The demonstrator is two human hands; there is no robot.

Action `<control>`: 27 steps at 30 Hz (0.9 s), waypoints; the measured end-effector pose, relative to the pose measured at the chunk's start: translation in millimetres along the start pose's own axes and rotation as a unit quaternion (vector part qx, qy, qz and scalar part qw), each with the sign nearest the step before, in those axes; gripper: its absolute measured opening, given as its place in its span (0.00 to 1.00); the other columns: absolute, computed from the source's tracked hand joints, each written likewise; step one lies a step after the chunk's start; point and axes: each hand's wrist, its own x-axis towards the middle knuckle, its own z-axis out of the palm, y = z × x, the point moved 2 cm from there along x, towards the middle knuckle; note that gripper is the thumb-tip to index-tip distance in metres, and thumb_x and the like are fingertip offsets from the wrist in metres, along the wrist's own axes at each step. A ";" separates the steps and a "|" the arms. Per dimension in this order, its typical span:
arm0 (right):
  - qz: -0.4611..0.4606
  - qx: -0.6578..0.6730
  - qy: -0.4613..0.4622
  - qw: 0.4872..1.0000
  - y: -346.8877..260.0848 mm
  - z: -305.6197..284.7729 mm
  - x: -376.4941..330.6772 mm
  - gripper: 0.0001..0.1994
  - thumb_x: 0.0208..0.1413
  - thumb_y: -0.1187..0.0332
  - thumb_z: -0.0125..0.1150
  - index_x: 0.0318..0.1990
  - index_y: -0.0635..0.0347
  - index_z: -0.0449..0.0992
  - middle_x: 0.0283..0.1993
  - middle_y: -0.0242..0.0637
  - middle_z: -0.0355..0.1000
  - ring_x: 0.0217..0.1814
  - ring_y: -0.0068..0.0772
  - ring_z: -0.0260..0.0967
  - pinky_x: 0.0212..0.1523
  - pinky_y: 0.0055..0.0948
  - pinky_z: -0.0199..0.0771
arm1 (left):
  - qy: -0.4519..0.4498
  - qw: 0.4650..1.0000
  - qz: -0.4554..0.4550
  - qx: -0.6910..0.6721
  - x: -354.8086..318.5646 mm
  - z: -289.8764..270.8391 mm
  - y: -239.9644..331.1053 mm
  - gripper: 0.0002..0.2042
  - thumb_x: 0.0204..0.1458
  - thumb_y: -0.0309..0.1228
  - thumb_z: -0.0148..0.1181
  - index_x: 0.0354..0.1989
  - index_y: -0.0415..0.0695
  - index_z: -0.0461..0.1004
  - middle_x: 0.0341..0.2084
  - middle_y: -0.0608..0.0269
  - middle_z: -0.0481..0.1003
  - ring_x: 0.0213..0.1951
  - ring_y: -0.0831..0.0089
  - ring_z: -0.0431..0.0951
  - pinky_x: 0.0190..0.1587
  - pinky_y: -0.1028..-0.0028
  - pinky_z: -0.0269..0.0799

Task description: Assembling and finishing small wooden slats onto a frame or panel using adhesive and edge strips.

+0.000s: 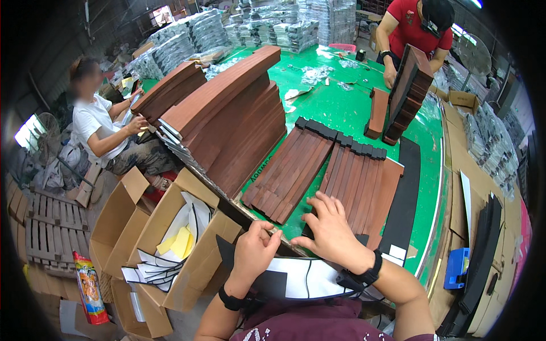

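My left hand (256, 248) is closed at the near table edge, fingers curled toward the thumb. What it pinches, if anything, is too small to name. My right hand (334, 230) is open, fingers spread, over the near ends of a row of reddish-brown wooden slats (351, 190) with black far ends. Beside it to the left lies a similar row of slats (289, 173). White sheets with black lines (301, 271) lie in front of my body, below both hands. A long black strip (401, 196) lies to the right of the slats.
Tall stacks of curved brown boards (236, 128) stand on the green table (318, 105) at left. An open cardboard box (205, 258) with white strips is at my lower left. One person (105, 125) sits at left; another (392, 34) handles brown pieces (408, 94) at far right.
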 end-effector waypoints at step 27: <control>-0.066 0.177 0.025 0.982 -46.2 -52.5 -23.4 0.15 0.41 0.72 0.75 0.34 0.63 0.73 0.38 0.44 0.69 0.42 0.49 0.67 0.43 0.42 0.68 | 0.053 0.991 0.108 0.058 48.2 11.7 43.6 0.12 0.60 0.30 0.61 0.46 0.39 0.67 0.20 0.49 0.76 0.27 0.48 0.80 0.29 0.56 0.74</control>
